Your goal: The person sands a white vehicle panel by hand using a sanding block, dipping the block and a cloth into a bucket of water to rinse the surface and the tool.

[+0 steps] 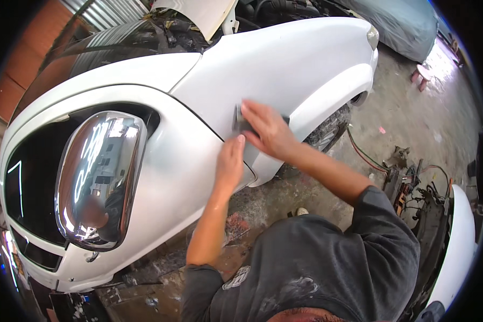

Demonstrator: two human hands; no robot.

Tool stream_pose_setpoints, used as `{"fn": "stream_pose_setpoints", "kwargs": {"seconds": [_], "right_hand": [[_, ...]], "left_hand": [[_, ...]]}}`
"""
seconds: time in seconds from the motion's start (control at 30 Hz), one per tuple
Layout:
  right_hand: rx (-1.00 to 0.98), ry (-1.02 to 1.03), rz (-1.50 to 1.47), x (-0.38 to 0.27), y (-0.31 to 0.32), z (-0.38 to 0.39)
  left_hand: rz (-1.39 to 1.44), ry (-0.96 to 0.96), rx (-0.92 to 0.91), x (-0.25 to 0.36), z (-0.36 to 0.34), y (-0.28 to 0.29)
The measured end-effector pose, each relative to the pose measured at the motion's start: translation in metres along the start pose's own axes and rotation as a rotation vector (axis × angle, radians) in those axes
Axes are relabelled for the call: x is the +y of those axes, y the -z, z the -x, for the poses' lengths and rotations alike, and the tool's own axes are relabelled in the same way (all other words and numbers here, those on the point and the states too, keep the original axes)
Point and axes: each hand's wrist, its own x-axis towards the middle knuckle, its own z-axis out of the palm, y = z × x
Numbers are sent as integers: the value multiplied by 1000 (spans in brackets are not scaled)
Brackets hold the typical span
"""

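A grey sanding pad or folded abrasive sheet point(238, 115) lies against the white front fender point(236, 67), mostly covered by my right hand point(271, 130). The fingers of that hand press it onto the panel; a dark edge shows past the far side of the hand. My left hand point(231, 163) rests on the white front door point(182, 155) close to its seam with the fender. Its fingers stretch upward, with the tips just below my right hand, and I see nothing held in it. Both hands are slightly blurred.
The chrome side mirror point(102, 180) juts out at left. Below the fender is the front wheel point(330, 127). Loose car parts with wires point(402, 182) and a white curved panel point(459, 241) lie at right. A small stool point(422, 75) and a covered vehicle point(402, 27) stand farther back.
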Motion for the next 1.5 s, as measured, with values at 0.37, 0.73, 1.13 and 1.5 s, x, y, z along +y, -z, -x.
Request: {"fn": "stream_pose_setpoints", "kwargs": {"seconds": [0.37,0.73,1.13,1.5], "right_hand": [[486,-153,319,43,-74,-57],[654,-368,280,114,-7,-71],[276,-41,76,4,-52,-95],[316,-52,84,-26,-69,-113]], "left_hand": [[64,-83,-100,80,14,16],[31,-111,16,40,33,43],[117,-170,-74,23,53,10],[-66,183,10,-141,148,13]]}}
